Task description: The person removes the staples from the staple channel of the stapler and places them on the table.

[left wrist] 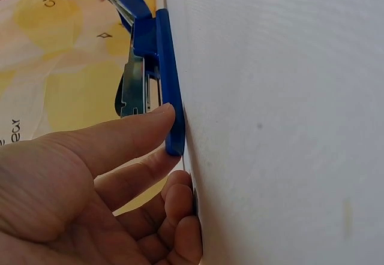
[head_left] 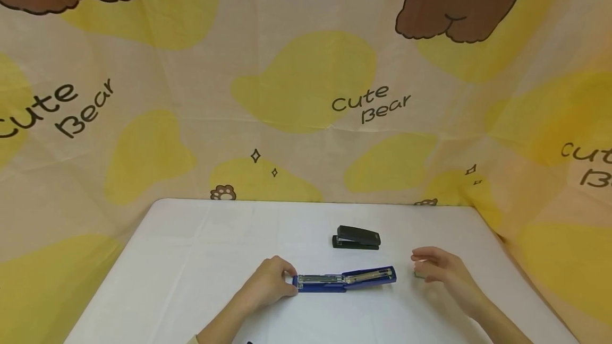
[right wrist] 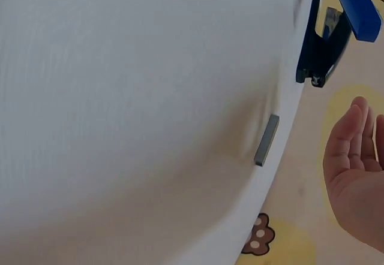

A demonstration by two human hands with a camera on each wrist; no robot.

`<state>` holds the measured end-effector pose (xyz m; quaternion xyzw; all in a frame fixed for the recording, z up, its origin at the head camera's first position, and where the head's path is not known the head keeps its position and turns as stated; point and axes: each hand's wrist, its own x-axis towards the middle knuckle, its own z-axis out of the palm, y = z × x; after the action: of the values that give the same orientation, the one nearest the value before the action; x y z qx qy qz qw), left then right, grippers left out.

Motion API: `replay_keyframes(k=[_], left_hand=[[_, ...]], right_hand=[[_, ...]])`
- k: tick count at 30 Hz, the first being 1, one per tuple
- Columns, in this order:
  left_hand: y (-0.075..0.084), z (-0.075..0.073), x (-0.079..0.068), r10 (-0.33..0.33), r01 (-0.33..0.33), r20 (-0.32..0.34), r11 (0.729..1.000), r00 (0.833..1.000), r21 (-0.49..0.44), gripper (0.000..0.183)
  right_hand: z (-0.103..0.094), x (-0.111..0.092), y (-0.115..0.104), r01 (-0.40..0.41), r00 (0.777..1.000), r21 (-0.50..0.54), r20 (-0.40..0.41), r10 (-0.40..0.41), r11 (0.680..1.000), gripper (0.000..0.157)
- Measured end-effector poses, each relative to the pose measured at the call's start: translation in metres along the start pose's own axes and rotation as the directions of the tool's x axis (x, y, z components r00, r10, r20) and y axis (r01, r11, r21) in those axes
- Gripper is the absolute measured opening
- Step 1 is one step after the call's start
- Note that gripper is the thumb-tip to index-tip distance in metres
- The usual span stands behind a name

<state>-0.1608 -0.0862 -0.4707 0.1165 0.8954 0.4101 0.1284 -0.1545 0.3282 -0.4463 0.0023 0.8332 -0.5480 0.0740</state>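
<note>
A blue stapler (head_left: 321, 284) lies on the table, its top swung back so that the metal staple channel shows. With thumb and fingers, my left hand (head_left: 271, 284) pinches the left end of its base; the left wrist view shows the thumb on the blue base (left wrist: 171, 85). Beyond the stapler's raised right end, my right hand (head_left: 444, 272) hovers with loosely bent fingers and nothing in its grasp. A short grey strip of staples (right wrist: 267, 140) lies on the table close by, mostly hidden under the right hand in the head view.
A black stapler (head_left: 357, 238) stands behind the blue one. The white table (head_left: 215, 243) has a rounded back edge against a yellow and beige printed cloth (head_left: 296, 94), which also hangs along both sides. A small dark thing (head_left: 250, 342) shows at the bottom edge.
</note>
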Motion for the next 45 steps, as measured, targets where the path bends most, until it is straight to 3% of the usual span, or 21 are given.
replay_keyframes(k=[3,7,15,22,33,45], left_hand=[[0.001,-0.001,0.0,-0.004,0.004,-0.005,1.0,1.0,0.0,0.03],[0.001,-0.001,0.001,-0.011,0.011,-0.008,1.0,1.0,0.001,0.031],[0.001,0.0,0.001,-0.021,0.021,-0.001,1.0,1.0,0.001,0.031],[0.0,0.001,0.002,-0.023,0.023,-0.004,1.0,1.0,0.0,0.031],[-0.002,0.003,0.002,-0.021,0.021,-0.002,1.0,1.0,-0.004,0.032],[0.0,-0.002,0.003,-0.032,0.032,0.018,0.999,0.999,0.006,0.029]], right_hand=[[0.006,0.001,0.004,0.142,0.988,-0.017,0.067,-0.141,0.99,0.04],[0.014,0.002,0.01,0.29,0.947,-0.034,0.154,-0.282,0.956,0.038],[0.023,0.004,0.011,0.339,0.922,-0.054,0.22,-0.32,0.939,0.042],[0.027,0.005,0.009,0.291,0.938,-0.079,0.218,-0.268,0.953,0.044],[0.03,0.006,0.007,0.288,0.936,-0.051,0.226,-0.27,0.956,0.037],[0.033,0.009,0.005,0.214,0.949,-0.051,0.249,-0.195,0.976,0.039]])
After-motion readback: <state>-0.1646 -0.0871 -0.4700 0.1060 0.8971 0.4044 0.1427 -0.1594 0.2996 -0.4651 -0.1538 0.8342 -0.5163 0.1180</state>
